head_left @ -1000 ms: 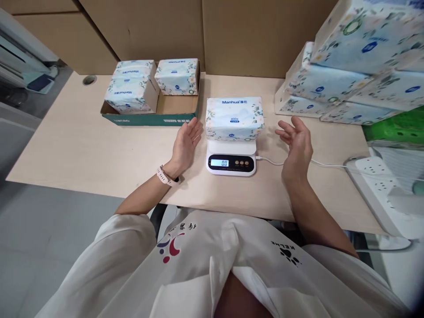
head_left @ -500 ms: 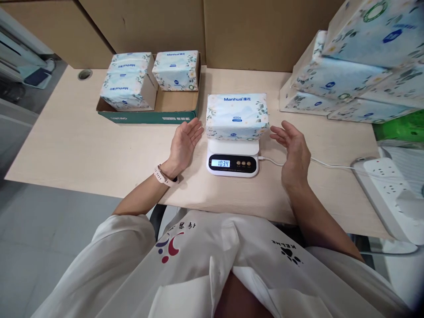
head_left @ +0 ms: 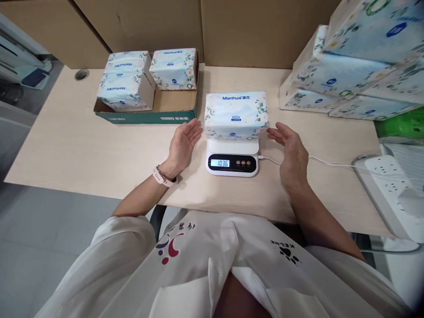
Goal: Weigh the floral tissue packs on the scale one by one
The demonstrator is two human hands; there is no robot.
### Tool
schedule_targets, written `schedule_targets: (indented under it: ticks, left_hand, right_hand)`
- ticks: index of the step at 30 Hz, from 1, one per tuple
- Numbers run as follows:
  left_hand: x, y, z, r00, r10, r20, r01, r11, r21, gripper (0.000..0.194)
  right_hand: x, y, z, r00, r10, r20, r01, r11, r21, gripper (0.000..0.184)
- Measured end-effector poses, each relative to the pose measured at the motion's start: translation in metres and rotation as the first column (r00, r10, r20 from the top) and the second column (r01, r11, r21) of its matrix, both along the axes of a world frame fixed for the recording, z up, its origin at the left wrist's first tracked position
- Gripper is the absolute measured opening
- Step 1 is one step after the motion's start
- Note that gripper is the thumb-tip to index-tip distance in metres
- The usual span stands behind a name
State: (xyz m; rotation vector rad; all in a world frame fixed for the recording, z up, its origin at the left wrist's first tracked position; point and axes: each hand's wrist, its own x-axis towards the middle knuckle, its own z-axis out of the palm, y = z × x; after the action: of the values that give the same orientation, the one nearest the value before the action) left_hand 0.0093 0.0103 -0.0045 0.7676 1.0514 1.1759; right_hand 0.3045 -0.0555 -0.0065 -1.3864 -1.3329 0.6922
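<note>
A pack of tissues (head_left: 236, 114) printed with flowers lies on a small white kitchen scale (head_left: 232, 158) whose lit display reads 103.6. My left hand (head_left: 183, 143) rests on the desk just left of the pack, palm up and fingers apart, with a pale watch on the wrist. My right hand (head_left: 289, 149) hovers just right of the pack, fingers spread, fingertips close to its end. Neither hand holds anything.
A green-edged cardboard tray (head_left: 145, 116) at the back left holds several tissue packs. More packs are stacked (head_left: 344, 66) at the right. A white cable (head_left: 331, 163) runs from the scale toward a power strip (head_left: 394, 190). Brown cartons stand along the back.
The scale reading rose from 0.0 to 103.6. My right hand moved inward toward the pack's right end. My left hand stayed where it was.
</note>
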Motion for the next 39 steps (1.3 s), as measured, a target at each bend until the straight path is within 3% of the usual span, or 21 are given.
schedule_targets:
  ticks: [23,39]
  left_hand:
    - [-0.0008,-0.0006,0.0005,1.000,-0.017,0.003,0.017,1.000,0.008,0.052]
    - [-0.0026,0.0009,-0.0032,1.000,-0.024,-0.016,0.025,0.999,0.024,0.054]
  right_hand:
    - [-0.0006,-0.0004,0.0003,0.999,0.014,-0.029,-0.013,1.000,0.018,0.068]
    - [0.0020,-0.0022,-0.0049,0.999,0.034,0.020,-0.035,0.999,0.037,0.059]
